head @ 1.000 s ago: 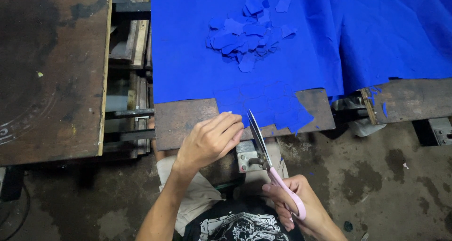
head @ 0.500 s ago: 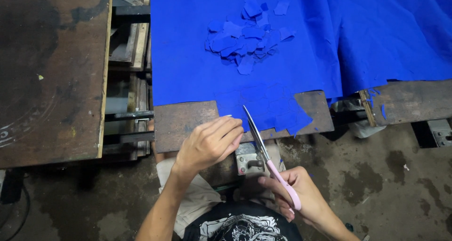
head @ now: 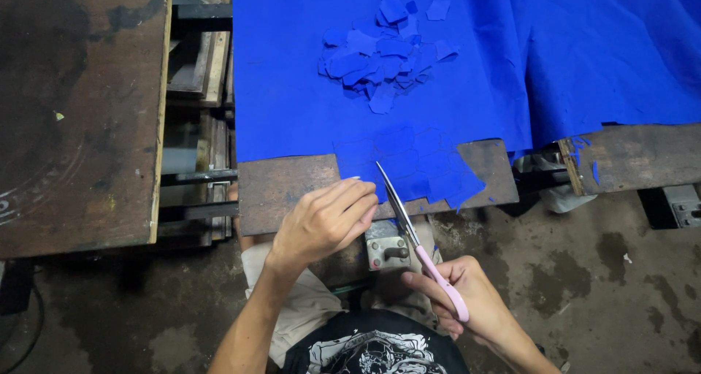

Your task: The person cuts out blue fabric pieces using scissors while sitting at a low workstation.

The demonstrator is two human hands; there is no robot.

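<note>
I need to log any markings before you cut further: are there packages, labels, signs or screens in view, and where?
No packages, labels, signs or screens are in view.
Only print: white graphic on the black shirt, bottom centre, partly cut off.
Faint curved pale marks on the dark worn board, at left.

Dim overall; blue cloth [head: 467, 67] brightly lit from above, floor [head: 599, 272] left in shadow; focus sharp, slight edge distortion.

Pink-handled scissors [head: 420, 246] in right hand [head: 467, 304], left hand [head: 325, 220] beside blue cloth [head: 453, 74].
</note>
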